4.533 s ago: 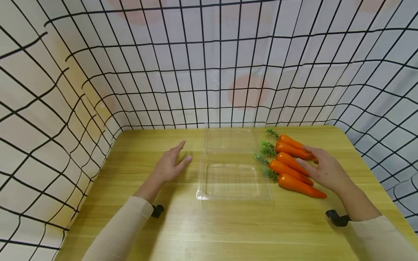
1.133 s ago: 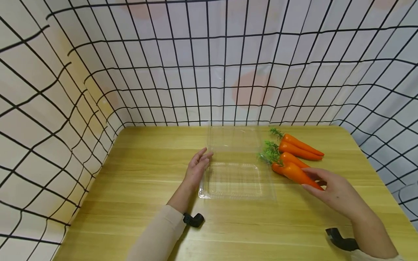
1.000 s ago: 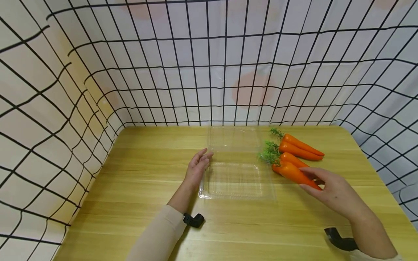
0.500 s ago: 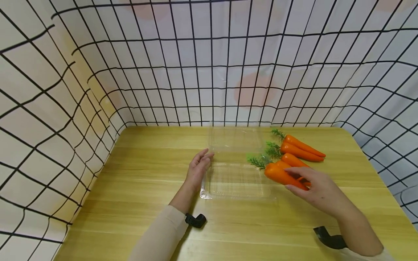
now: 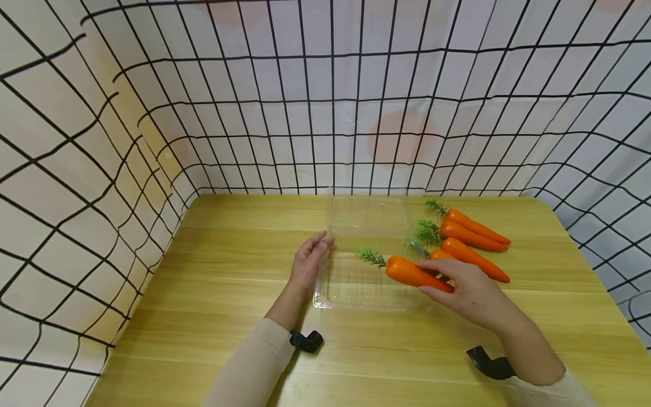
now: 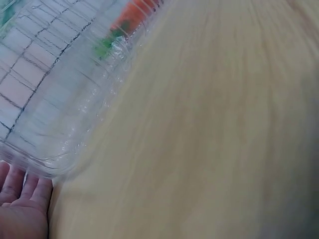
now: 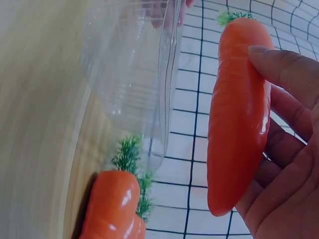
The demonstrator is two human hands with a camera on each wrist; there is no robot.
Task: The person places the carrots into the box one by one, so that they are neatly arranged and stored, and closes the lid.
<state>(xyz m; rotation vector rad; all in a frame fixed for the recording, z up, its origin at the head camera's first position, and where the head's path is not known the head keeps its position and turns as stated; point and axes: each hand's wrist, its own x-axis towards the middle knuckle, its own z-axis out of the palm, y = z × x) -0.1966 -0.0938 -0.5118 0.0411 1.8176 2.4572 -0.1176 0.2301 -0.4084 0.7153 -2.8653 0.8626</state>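
A clear plastic clamshell box (image 5: pixel 356 282) lies open in the middle of the wooden table (image 5: pixel 229 316), its lid toward the back. My left hand (image 5: pixel 308 263) rests with straight fingers against the box's left rim (image 6: pixel 45 164). My right hand (image 5: pixel 465 285) grips an orange carrot (image 5: pixel 409 272) with a green top and holds it over the box's right side; in the right wrist view the carrot (image 7: pixel 239 109) lies between thumb and fingers. Several more carrots (image 5: pixel 470 240) lie in a row to the right of the box.
A checked cloth backdrop (image 5: pixel 325 102) rises behind and on both sides of the table. One loose carrot (image 7: pixel 112 209) shows low in the right wrist view, next to the box wall (image 7: pixel 134 79).
My right hand picked one carrot from the row and carried it left, from beside the box to above its right side. The left hand moved in to the box's left rim and stays there.
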